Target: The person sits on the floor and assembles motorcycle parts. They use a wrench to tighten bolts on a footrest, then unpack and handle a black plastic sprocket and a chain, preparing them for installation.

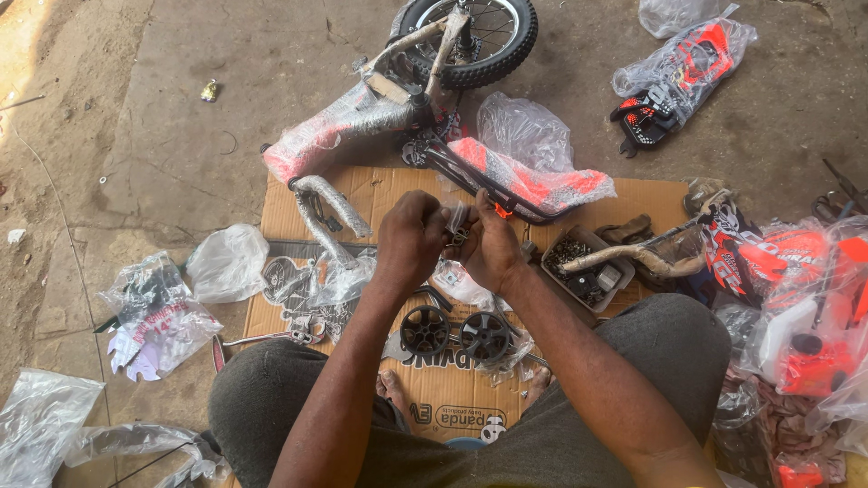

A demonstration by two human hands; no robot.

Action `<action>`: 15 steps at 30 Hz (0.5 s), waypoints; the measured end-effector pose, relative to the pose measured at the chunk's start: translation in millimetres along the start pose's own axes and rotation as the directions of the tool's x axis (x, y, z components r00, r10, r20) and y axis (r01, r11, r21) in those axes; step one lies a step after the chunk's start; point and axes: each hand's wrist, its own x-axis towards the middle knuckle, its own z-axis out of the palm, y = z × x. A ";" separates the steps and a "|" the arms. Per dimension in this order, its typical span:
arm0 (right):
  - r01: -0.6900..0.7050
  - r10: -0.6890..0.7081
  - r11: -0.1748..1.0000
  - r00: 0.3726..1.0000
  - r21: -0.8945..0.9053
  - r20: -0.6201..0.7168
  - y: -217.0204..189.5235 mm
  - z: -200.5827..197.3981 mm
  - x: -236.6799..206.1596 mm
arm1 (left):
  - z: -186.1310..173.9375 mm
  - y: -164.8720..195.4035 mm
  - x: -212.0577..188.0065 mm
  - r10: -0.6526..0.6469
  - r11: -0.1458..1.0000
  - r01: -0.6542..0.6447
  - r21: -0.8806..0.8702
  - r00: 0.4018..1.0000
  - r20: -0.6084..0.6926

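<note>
I keep my left hand [409, 237] and right hand [488, 244] together above the cardboard sheet [452, 389], fingers clamped on a small metal part in its clear bag [457, 224] (too small to identify), working it gently so nothing drops among the training wheels [455, 333].

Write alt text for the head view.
Both hands, left hand and right hand, meet over a cardboard sheet, pinching a small plastic bag. Two black training wheels lie below; a wrapped bicycle frame lies beyond.

flattened cardboard [651, 194] on concrete floor [181, 108] carries wrapped bike frame [362, 117] and small wheels [457, 333].
</note>
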 end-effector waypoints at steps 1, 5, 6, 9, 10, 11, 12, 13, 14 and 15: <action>0.003 -0.003 1.000 1.000 -0.003 0.000 0.0 0.7 -0.5 | -1.1 -0.8 1.0 -0.029 1.000 0.029 0.005 1.000 -0.004; 0.000 0.000 0.997 1.000 -0.076 0.001 1.0 0.6 -0.8 | -8.8 -6.1 4.8 -0.031 0.999 0.028 -0.046 0.998 -0.047; -0.003 0.003 0.995 1.000 -0.098 -0.001 1.4 -0.3 0.0 | -10.4 -8.3 5.7 -0.051 0.997 0.050 -0.063 0.999 -0.012; -0.015 0.010 0.989 0.999 -0.144 -0.032 3.9 -4.8 5.4 | -12.7 -18.3 8.2 -0.052 0.997 0.054 -0.061 0.998 0.040; -0.023 0.016 0.987 0.999 -0.156 -0.049 5.7 -7.5 8.1 | -12.0 -22.2 9.6 -0.012 1.000 0.013 -0.024 1.000 0.025; -0.046 0.031 0.981 0.996 -0.186 -0.083 7.7 -10.5 12.1 | -11.3 -26.1 10.5 0.025 1.000 -0.025 0.014 1.000 0.013; -0.072 0.047 0.974 0.992 -0.213 -0.120 9.8 -13.9 17.5 | -10.8 -29.8 12.4 0.052 0.998 -0.051 0.041 0.999 -0.014; -0.103 0.066 0.966 0.985 -0.236 -0.158 14.8 -18.5 21.2 | -10.6 -33.4 13.9 0.075 0.995 -0.072 0.068 0.996 -0.037; -0.116 0.067 0.952 0.982 -0.284 -0.176 20.1 -23.7 24.4 | -11.5 -36.2 15.5 0.100 0.991 -0.094 0.097 0.993 -0.059; -0.122 0.060 0.935 0.980 -0.333 -0.190 24.9 -29.7 29.6 | -13.3 -38.8 17.2 0.150 0.975 -0.124 0.186 0.980 -0.130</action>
